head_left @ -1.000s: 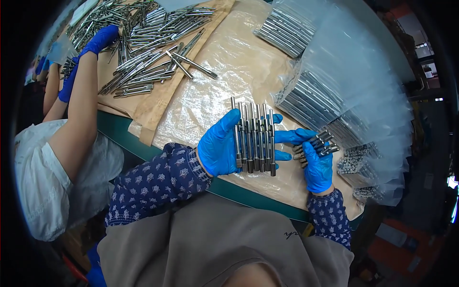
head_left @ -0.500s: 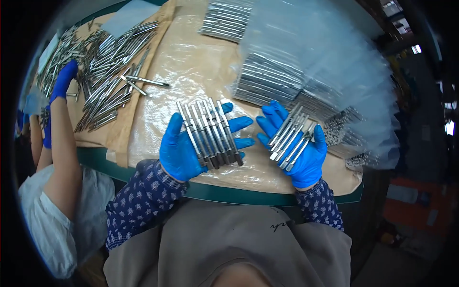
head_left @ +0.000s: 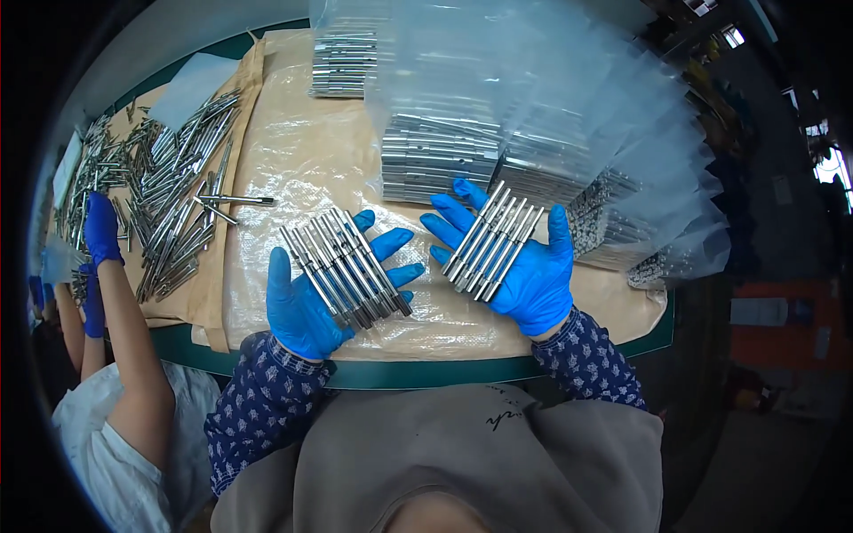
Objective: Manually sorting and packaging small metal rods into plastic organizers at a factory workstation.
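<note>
Palm up in a blue glove, my left hand (head_left: 306, 318) supports a flat row of slim shiny metal rods (head_left: 345, 271) with darker near ends. Its fingers spread out beneath and beyond the row. My right hand (head_left: 538, 277), also gloved and palm up, carries a smaller row of similar metal rods (head_left: 494, 240), some with squared near ends. These lie side by side across the palm and fingers, the thumb standing up at their right. The hands are apart, both above the plastic-covered brown sheet (head_left: 302, 169).
Metal rods are stacked in a bundle (head_left: 440, 155) under clear plastic sheeting (head_left: 551, 80) beyond my right hand. Another stack (head_left: 344, 67) stands farther back. At left lies a loose heap of rods (head_left: 182, 178), where a co-worker's gloved hand (head_left: 102, 226) reaches in. The green table edge (head_left: 426, 373) runs in front.
The view has shifted, so the table's things appear farther left. In my right hand the rods, which had a gap between them, now lie closer together in an even row.
</note>
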`<act>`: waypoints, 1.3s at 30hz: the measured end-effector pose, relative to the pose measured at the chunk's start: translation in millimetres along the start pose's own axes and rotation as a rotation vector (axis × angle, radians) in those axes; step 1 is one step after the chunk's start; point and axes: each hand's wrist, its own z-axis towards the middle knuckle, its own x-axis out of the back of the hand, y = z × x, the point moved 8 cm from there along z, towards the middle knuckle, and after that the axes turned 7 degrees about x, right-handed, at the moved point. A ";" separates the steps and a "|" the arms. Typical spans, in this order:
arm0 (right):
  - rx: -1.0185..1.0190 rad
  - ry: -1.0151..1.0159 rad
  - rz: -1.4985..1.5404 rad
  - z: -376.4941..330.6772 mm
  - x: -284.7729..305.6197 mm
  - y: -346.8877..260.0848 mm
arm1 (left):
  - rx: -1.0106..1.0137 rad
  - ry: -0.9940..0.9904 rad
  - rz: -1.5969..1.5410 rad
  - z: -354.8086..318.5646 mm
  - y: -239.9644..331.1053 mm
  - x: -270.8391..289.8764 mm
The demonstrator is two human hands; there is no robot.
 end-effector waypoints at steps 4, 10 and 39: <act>-0.008 -0.041 0.091 -4.6 -3.7 1.8 | -0.011 0.005 -0.017 0.1 0.9 3.3; 0.053 -0.147 0.212 -11.7 -14.5 -6.7 | 0.012 -0.022 -0.048 1.2 -1.0 -2.2; 0.153 -1.621 -2.030 43.5 -107.4 113.5 | -0.007 0.201 -0.260 -9.6 -19.6 63.3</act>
